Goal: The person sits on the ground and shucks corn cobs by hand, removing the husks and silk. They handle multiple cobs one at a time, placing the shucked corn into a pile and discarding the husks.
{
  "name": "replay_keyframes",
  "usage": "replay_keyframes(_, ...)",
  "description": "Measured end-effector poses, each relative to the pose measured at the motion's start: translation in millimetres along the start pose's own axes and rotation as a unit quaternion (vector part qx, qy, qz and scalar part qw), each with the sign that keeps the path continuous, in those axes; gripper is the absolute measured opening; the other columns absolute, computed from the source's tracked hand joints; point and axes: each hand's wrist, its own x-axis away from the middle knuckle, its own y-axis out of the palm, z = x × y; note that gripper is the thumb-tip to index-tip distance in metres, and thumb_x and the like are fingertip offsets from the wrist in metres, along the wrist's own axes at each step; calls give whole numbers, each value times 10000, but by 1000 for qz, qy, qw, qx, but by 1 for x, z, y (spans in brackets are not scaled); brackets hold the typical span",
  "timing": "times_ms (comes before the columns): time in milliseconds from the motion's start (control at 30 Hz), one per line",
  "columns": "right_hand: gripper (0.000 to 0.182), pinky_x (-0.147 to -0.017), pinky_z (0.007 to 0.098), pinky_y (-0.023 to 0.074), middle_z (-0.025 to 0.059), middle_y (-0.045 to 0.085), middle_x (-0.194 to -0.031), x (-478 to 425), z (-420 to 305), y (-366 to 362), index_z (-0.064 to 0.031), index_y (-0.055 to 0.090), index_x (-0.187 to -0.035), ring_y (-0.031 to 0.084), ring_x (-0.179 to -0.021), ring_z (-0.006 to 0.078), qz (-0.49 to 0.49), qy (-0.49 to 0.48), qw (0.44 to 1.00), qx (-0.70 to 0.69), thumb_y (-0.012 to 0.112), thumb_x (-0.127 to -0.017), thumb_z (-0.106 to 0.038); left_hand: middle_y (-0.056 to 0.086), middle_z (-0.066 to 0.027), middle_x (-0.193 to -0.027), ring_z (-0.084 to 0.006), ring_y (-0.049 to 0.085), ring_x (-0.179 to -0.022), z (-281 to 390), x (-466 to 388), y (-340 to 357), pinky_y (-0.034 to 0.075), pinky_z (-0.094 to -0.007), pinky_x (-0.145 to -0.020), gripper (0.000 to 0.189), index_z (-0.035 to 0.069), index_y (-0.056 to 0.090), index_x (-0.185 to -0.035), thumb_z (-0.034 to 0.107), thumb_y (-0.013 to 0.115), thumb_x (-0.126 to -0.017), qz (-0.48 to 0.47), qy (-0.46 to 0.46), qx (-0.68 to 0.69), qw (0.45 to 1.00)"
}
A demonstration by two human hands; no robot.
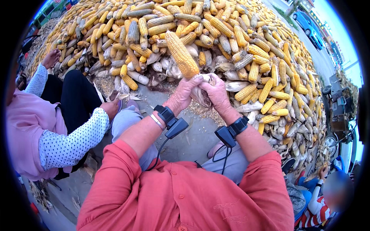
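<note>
An ear of yellow corn (180, 55) points up and away from me, its kernels bare and its base in my grip. My left hand (185, 91) closes around that base. Pulled-back pale husk (199, 96) hangs below the ear between both hands, and my right hand (214, 90) pinches its upper part with thumb and fingers. The two hands are close together, nearly touching. Beyond them, some unhusked ears (170, 68) lie at the foot of the heap.
A large heap of husked corn ears (219, 26) curves around the front. A co-worker in spotted sleeves (75, 144) sits close at the left, one hand near my knee. Loose kernels (202, 114) lie on the concrete. More people (315, 208) sit at the lower right.
</note>
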Motion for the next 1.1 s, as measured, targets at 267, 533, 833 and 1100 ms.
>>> replay_keyframes(267, 395, -663, 388, 464, 203, 592, -859, 4, 2, 24, -42, 408, -1151, 589, -769, 328, 0, -106, 948, 299, 526, -852, -271, 616, -78, -871, -188, 611, -773, 18, -8, -7, 509, -320, -730, 228, 9, 549, -954, 119, 630, -772, 18, -55, 135, 989)
replay_keyframes(533, 567, -577, 448, 451, 218, 592, -726, 18, 7, 28, -72, 184, -1344, 581, -640, 380, -78, -142, 896, 413, 447, -883, -273, 628, -98, -844, -219, 617, -743, 35, -11, -31, 512, -346, -725, 188, 5, 569, -906, 43, 602, -725, 55, -66, 120, 989)
replay_keyframes(833, 472, -729, 228, 432, 85, 591, -897, -11, 8, -18, -19, 512, -1124, 547, -816, 106, -32, 31, 998, 41, 464, -891, -427, 605, -45, -873, -135, 595, -737, 41, 1, -12, 500, -250, -655, 255, 11, 561, -1005, 18, 641, -763, 44, 35, -65, 996)
replay_keyframes(1100, 361, -701, 299, 505, 63, 557, -882, -24, 6, -6, -19, 482, -1007, 581, -761, 166, 25, 50, 956, -289, 643, -807, -273, 576, -39, -949, -130, 559, -813, -11, 10, 6, 465, -249, -724, 409, -11, 534, -1059, -22, 682, -677, -43, -107, -221, 969)
